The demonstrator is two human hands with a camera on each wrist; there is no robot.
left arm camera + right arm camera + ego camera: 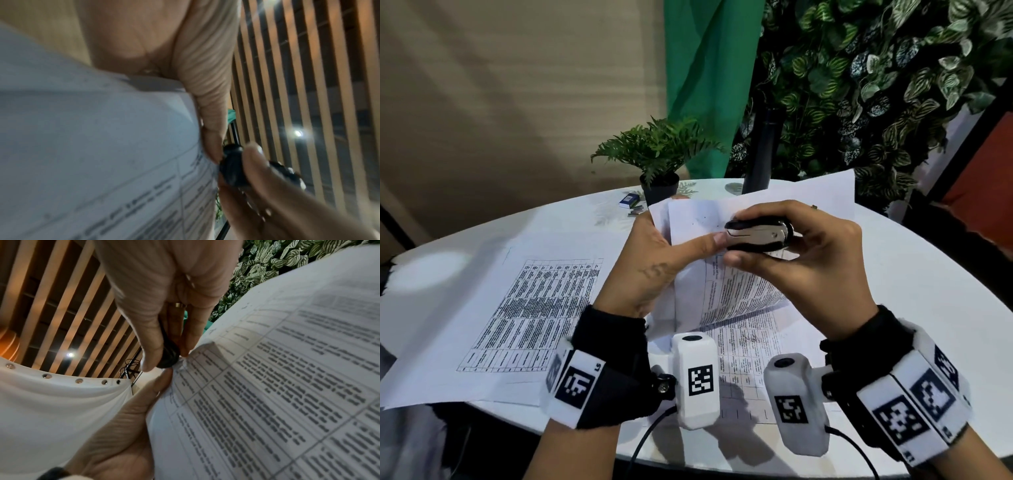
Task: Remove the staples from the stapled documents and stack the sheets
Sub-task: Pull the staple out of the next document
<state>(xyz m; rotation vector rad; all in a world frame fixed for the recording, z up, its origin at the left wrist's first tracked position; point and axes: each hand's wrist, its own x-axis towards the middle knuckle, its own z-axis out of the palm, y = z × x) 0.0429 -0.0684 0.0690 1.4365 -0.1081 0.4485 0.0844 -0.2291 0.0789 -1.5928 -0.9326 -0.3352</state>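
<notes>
Two hands [654,270] are showing, one staple remover [758,234], one lifted document [729,287], one flat sheet [517,308], one potted plant [657,154], one small box [629,200]

A lifted stapled paper document [726,284] is being held above the round white table [914,274], pinched at its left edge by the left hand [654,263]. To its right, a black-and-chrome claw staple remover [758,234] is being gripped by the right hand [801,253] and pressed against the document's upper corner. A flat printed sheet [517,308] is lying on the table to the left. Behind, a small potted fern [657,154] is standing, with a small staple box [629,200] left of it.
</notes>
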